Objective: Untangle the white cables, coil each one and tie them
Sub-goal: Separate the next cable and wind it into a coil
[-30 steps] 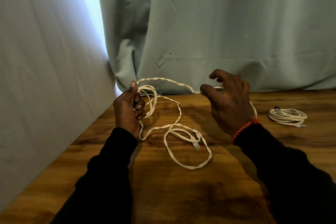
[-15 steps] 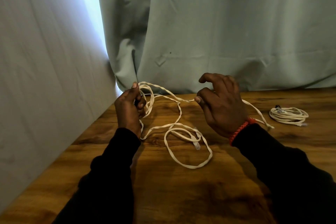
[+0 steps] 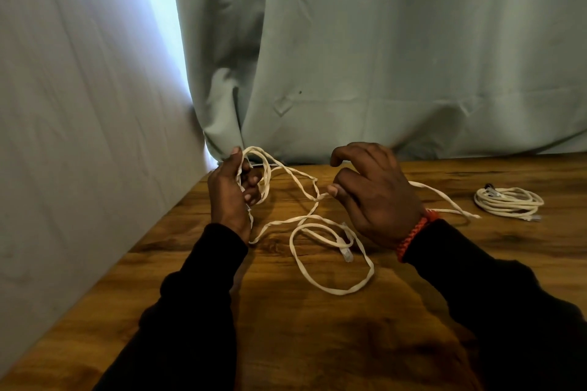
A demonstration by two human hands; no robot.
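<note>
Since the earlier frames the right hand has dropped lower, its thumb and fingers pinching the loose white cable above the wooden table. Left of it, the left hand grips several gathered loops, while the slack lies between both hands. Well right of the right hand, a coiled cable rests on the table.

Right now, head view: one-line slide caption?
Left hand holds cable loops, right hand pinches the loose cable; a coiled cable lies aside.

Dim scene; daylight glares through the curtain gap, edges warped.
</note>
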